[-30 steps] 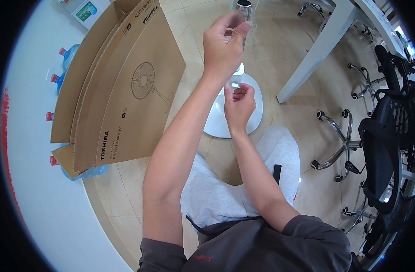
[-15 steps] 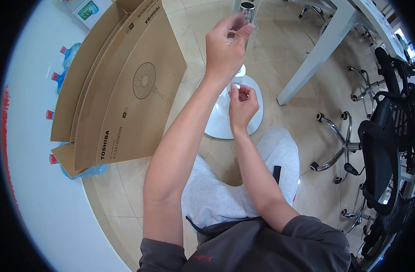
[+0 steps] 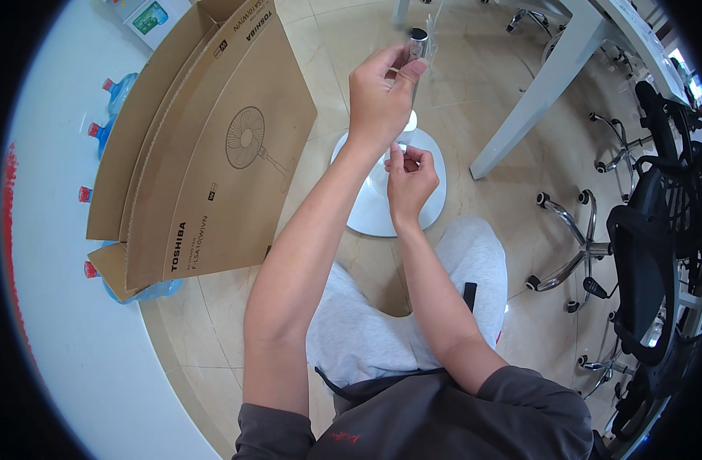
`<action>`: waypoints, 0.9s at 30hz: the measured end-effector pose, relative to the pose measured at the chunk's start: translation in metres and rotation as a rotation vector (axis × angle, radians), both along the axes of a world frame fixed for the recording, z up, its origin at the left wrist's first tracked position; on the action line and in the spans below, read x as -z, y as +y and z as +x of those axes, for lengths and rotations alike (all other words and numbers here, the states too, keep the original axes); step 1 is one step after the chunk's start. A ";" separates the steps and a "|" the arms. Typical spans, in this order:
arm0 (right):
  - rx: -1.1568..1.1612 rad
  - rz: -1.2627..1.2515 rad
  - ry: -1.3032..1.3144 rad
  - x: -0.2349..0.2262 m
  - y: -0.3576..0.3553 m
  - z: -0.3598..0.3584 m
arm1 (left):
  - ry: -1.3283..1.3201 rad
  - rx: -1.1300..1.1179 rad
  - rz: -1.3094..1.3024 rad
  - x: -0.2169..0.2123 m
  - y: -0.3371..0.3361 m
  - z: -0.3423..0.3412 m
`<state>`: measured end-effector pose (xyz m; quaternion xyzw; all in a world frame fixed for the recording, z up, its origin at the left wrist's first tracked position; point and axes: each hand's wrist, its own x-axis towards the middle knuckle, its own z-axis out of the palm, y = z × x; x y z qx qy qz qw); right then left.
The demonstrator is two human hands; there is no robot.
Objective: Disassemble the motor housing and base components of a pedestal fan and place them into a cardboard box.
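Observation:
My left hand (image 3: 378, 100) is closed around the upper part of a shiny metal fan pole (image 3: 419, 47) with a dark top end. Below it, the pole runs down to a white collar (image 3: 410, 121), partly hidden behind my left wrist. Thumb and fingers of my right hand (image 3: 412, 182) pinch a small white part at the collar, mostly covered by the fingertips. Under both hands lies the round white fan base (image 3: 372, 217) on the floor, in front of my knees.
A large open cardboard box (image 3: 213, 153) with a fan drawing stands at the left. Water bottles (image 3: 121, 92) line up behind it by a white surface (image 3: 75, 337). To the right are a white table leg (image 3: 535, 103) and black office chairs (image 3: 634, 253) with chrome wheeled bases.
The metal pole's top has come down toward me, and my left hand has lowered slightly with it. My right hand stays at the collar.

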<state>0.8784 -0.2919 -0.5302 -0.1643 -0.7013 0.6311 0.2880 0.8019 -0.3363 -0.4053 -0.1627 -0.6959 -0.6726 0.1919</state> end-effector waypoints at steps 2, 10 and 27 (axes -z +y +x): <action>-0.079 -0.243 -0.110 0.001 0.002 0.001 | 0.003 -0.004 0.012 -0.007 0.003 -0.001; -0.171 -0.820 -0.176 0.000 0.009 0.000 | 0.019 -0.019 0.035 -0.025 0.005 -0.002; -0.072 0.003 -0.040 0.005 0.003 0.003 | 0.043 -0.037 0.042 -0.021 0.007 -0.003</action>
